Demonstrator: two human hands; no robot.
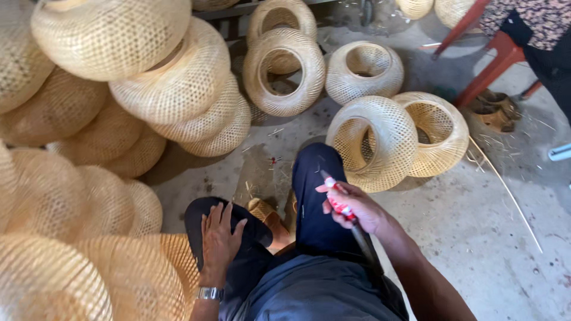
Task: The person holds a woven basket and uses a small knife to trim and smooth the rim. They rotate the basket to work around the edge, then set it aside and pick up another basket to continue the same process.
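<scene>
My right hand is closed around a thin dark tool with a red-and-white wrapped handle, held over my right knee. My left hand lies flat with fingers spread on my left thigh and holds nothing; a metal watch is on its wrist. I sit low in dark trousers. Two round woven bamboo lampshades lie on the concrete floor just beyond my right knee.
A big heap of woven bamboo shades fills the left side and rises beside my left arm. More shades lie ahead. At the upper right another person sits on a red stool. A long bamboo strip lies on the floor.
</scene>
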